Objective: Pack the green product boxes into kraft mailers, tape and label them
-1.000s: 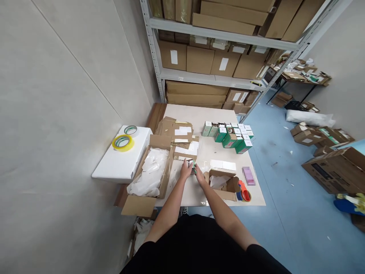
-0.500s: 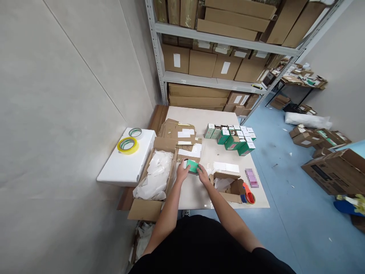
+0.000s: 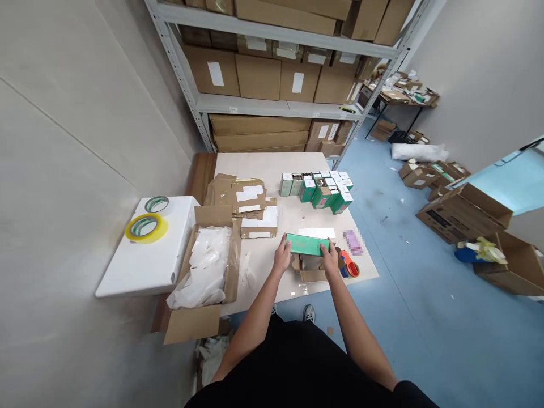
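A long green box is held level between both hands. My left hand is closed round its left end, and my right hand grips the right end with the thumb on top. Beneath it stands an open brown carton, partly hidden by the box and my hands. A white box lies just behind. To the right of my right hand sits a red and blue tape dispenser, beside a blurred pink item.
Several green and white boxes stand at the table's back right. Flattened cardboard lies at the back left. An open carton with white packing paper stands left. Tape rolls rest on a white case. Shelving rises behind.
My hands have carried the green box rightward, from beside the cardboard to above the small open carton. Its long side now faces up. The camera view has turned to the right.
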{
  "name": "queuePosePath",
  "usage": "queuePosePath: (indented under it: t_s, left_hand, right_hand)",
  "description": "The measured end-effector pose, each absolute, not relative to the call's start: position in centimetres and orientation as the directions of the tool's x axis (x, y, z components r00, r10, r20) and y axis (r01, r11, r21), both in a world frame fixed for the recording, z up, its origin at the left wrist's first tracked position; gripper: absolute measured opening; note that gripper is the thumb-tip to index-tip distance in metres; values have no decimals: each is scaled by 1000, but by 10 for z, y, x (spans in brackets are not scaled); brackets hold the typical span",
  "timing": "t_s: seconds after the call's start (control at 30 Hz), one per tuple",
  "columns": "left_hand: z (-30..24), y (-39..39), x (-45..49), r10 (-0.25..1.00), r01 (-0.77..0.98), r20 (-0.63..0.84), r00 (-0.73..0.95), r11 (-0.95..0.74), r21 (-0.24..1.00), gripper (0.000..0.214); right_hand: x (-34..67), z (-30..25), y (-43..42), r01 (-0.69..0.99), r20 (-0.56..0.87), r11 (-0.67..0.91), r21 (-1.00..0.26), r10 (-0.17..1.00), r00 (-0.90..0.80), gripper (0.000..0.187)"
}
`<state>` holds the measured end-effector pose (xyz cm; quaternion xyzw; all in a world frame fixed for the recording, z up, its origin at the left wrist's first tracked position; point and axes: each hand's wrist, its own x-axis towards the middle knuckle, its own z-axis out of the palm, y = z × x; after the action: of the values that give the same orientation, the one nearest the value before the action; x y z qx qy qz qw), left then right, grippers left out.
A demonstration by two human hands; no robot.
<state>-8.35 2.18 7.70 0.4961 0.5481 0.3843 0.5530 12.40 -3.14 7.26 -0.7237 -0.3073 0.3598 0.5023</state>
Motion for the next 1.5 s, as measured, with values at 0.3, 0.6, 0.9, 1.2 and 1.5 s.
queuePosePath:
  t_s: [0.3, 0.6, 0.9, 1.2, 1.5]
  left_hand:
    - [46, -11, -9, 934, 345, -332, 132, 271, 899, 66]
    - [29, -28, 0, 960, 699, -204, 194, 11, 715, 75]
    - [-4, -58, 16, 905, 933, -392, 168, -17, 360, 85]
    - [-9, -84, 17, 968, 934, -240, 68, 23, 356, 11]
    - [10, -132, -34, 990, 783, -48, -130, 133, 608, 16]
  right_hand:
    - [200, 33, -65, 271, -159, -384, -882, 786, 597, 73]
    - [225, 43, -71, 375, -18, -236, -896, 865, 501, 59]
    - [241, 57, -71, 439, 65, -55, -897, 965, 253, 56]
    - [234, 34, -73, 438, 21, -7, -899, 998, 59, 56]
    - [157, 48, -41, 416, 80, 168, -894, 972, -221, 54]
